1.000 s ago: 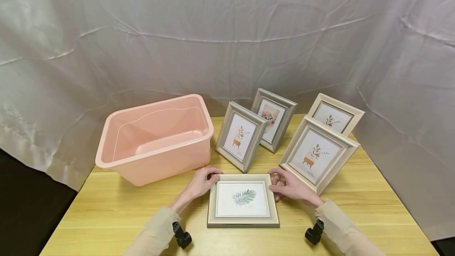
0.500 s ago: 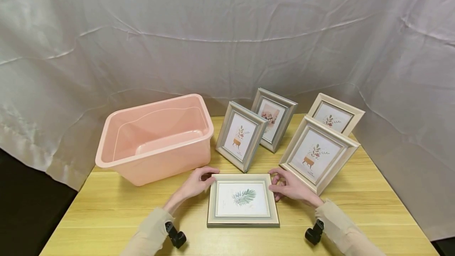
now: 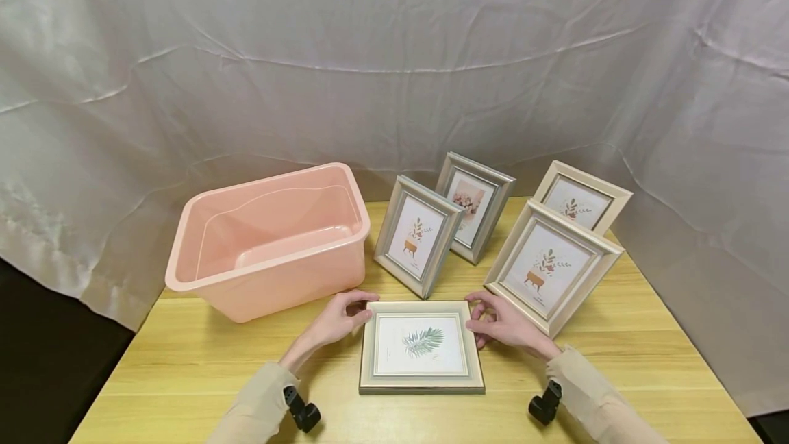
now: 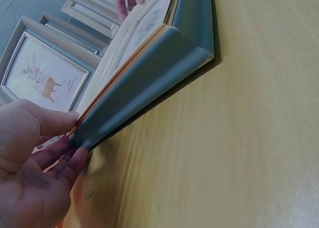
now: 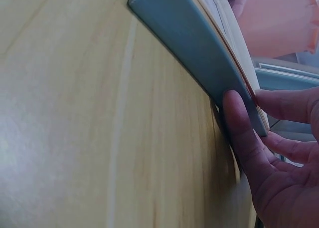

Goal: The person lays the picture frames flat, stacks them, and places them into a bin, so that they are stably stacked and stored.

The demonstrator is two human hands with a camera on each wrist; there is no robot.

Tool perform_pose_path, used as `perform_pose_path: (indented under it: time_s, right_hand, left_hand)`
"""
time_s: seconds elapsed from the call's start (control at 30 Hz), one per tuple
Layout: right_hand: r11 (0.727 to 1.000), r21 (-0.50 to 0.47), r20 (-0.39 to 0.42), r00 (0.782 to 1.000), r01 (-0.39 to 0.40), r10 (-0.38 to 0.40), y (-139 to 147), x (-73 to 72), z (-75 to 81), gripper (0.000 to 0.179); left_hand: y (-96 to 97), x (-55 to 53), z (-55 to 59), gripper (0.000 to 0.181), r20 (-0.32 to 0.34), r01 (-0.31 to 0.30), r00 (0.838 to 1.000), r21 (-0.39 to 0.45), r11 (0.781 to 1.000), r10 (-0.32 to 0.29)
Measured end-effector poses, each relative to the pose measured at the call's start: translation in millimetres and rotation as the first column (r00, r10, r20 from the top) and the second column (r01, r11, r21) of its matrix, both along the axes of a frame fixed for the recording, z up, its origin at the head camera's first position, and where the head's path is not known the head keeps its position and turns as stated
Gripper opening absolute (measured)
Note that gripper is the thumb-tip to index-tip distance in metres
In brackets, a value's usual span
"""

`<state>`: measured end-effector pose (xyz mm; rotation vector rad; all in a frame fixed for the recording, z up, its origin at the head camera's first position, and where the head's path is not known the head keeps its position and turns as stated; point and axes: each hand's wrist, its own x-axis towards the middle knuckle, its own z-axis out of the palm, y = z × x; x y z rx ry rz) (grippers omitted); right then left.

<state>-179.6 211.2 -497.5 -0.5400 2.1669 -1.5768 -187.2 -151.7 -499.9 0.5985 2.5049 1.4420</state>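
A picture frame (image 3: 422, 384) with a green leaf print lies face up at the front middle of the table. My left hand (image 3: 337, 319) pinches its far left corner; in the left wrist view the thumb (image 4: 62, 122) touches the upper edge while curled fingers meet the blue-grey side below. At the far right corner, my right hand (image 3: 502, 321) grips the frame by its right side. One right-hand digit presses along the side (image 5: 192, 48) in the right wrist view, with others at the upper edge and corner.
A pink plastic bin (image 3: 302, 276) stands at the left. Behind the flat frame stand a silver-toned frame (image 3: 387, 231) and another silver one (image 3: 501, 211). On the right are two beige frames, one in front (image 3: 576, 307) and one behind (image 3: 555, 183). Grey cloth (image 3: 394, 74) surrounds the table.
My left hand and wrist have shifted slightly left, and its thumb has drawn back from the frame's face to the corner edge. The right hand and frame stay in place.
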Motion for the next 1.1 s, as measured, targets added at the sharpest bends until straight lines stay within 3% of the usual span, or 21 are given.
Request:
perform_pose_path:
  time_s: [0.73, 1.1]
  right_hand:
    - [1.000, -0.015, 0.030, 0.999, 0.016, -0.016, -0.9, 0.1, 0.6, 0.063]
    - [0.999, -0.029, 0.048, 0.998, 0.032, -0.030, -1.5, 1.3, 3.5, 0.065]
  left_hand:
    - [-1.1, 0.1, -1.7, 0.034, -0.004, -0.001, 1.000, -0.006, 1.000, 0.001]
    - [-1.5, 1.0, -2.7, 0.036, 0.040, 0.013, 0.999, 0.042, 0.999, -0.015]
